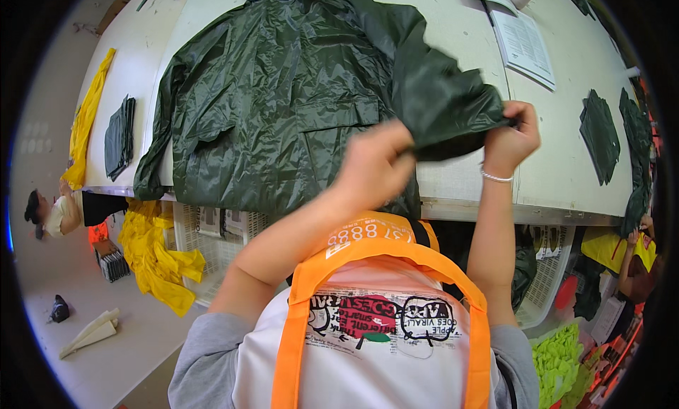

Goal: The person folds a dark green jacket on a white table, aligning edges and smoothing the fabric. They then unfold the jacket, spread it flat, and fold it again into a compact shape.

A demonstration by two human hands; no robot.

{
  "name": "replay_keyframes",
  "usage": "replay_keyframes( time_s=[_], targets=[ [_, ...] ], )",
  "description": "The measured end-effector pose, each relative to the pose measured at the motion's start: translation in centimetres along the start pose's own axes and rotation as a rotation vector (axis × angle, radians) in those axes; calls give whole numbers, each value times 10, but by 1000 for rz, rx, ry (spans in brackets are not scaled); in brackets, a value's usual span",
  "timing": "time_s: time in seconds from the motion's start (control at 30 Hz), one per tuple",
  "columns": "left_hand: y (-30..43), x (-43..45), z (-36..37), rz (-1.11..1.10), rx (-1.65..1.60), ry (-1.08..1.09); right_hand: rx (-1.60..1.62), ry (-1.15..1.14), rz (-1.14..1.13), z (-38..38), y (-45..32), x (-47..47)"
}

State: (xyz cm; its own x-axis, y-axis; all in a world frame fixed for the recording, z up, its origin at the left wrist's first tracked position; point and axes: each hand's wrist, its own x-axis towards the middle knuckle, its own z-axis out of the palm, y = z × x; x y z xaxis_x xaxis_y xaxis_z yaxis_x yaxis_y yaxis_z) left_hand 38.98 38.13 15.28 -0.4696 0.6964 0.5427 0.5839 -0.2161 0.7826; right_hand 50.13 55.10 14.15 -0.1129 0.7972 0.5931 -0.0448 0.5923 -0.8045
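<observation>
A dark green waterproof jacket (276,90) lies spread on the white table, its flapped pockets facing up. At the right, my right hand (512,130), with a bracelet at the wrist, pinches the end of the jacket's sleeve (451,101). That sleeve is partly lifted and bent towards me. My left hand (379,162) is blurred, with its fingers curled against the sleeve's near edge, beside a pocket flap; whether cloth is between its fingers cannot be seen clearly. The other sleeve (151,149) hangs down to the table's front edge at the left.
Folded dark green pieces (120,138) and a yellow garment (90,122) lie left; another folded green stack (600,135) and printed papers (524,48) lie right. White plastic crates (212,255) stand below the table's front edge (467,210). Other people stand at both far sides.
</observation>
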Motion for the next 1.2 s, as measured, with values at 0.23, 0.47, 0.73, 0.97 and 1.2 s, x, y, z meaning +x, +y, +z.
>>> replay_keyframes(
  time_s=[0.23,0.47,0.73,0.97,1.2],
  targets=[
    [13,40,-22,227,264,183,-164,-236,-162,-12,-37,-20],
    [13,28,-38,365,273,53,-152,-654,-130,-18,-90,-19],
    [9,27,-35,587,352,-59,44,-924,506,-30,-100,-18],
    [8,24,-31,636,384,-53,29,-932,465,-29,-102,-21],
    [9,23,-30,620,341,-63,66,-922,454,-27,-100,-24]
  ],
)
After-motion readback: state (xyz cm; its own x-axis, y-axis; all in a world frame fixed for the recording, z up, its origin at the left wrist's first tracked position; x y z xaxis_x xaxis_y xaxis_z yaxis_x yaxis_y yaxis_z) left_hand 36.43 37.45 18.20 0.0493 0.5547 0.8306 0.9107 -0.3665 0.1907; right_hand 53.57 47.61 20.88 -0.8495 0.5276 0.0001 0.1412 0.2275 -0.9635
